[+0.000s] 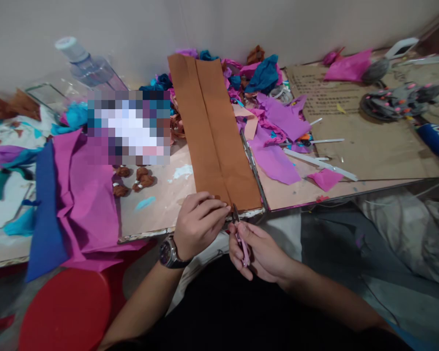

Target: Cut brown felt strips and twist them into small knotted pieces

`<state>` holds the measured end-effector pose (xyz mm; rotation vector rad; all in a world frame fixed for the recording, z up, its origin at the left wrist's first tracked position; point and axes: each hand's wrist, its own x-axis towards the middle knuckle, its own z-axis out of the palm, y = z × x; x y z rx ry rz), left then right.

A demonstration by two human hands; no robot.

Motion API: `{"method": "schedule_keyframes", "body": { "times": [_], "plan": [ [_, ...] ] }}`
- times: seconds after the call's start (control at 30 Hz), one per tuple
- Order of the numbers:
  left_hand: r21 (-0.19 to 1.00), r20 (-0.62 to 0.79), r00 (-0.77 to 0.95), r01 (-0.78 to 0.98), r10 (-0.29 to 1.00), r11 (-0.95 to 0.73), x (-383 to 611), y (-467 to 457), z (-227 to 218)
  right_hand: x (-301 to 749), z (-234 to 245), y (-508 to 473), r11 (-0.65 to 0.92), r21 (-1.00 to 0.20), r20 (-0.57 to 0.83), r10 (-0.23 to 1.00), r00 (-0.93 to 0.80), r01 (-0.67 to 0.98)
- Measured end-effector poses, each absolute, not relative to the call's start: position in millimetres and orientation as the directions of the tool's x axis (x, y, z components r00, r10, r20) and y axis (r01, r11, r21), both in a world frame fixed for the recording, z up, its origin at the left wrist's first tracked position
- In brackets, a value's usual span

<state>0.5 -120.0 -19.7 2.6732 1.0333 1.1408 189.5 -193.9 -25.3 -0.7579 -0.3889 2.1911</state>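
A long brown sheet of crepe paper [208, 122] lies across the table, with a crease or cut line running down its length. My left hand [201, 222], a watch on its wrist, grips the near edge of this sheet, fingers bent together over it. Pink-handled scissors [244, 248] are held in my right hand [259, 248], thumb and fingers closed around the handles. The blades point away from me at the sheet's near edge, beside my left fingertips. Whether the blades are apart is hard to make out.
Small brown paper balls [144, 179] sit left of the sheet. Pink paper [88, 195] and blue paper [47, 209] hang over the table edge. A plastic bottle [91, 68] stands behind. Purple scraps [274, 156] and white sticks [322, 165] lie right; a red stool [66, 312] stands below.
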Motion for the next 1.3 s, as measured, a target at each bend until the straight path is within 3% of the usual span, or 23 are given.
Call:
{"method": "schedule_keyframes", "body": {
  "times": [1.3],
  "plan": [
    [0.302, 0.603, 0.51, 0.565, 0.613, -0.768, -1.1, -119.6, -22.9, 189.2, -24.8, -193.7, -0.652, -0.514, -0.399, 0.757, -0.518, -0.557]
  ]
}}
